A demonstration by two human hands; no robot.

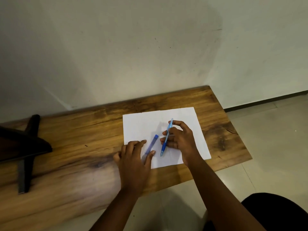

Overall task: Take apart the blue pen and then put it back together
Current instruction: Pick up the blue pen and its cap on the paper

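A light-blue click pen (pixel 165 144) with a dark-blue grip stands tilted over a white sheet of paper (pixel 143 125), tip pointing toward me. My right hand (pixel 180 138) holds it, fingers curled round its barrel. A second pen (pixel 152 144), clear with a dark-blue cap, lies on the paper just left of it. My left hand (pixel 133 157) rests on the paper's near left corner, fingers fairly straight; its thumb and forefinger lie either side of the capped pen's near end. Whether they touch that pen I cannot tell.
The paper lies on a wooden table (pixel 83 139) set against a pale wall. A dark stand with a black base (pixel 25 147) sits at the table's left end. Tiled floor (pixel 266 139) shows beyond the table's right edge.
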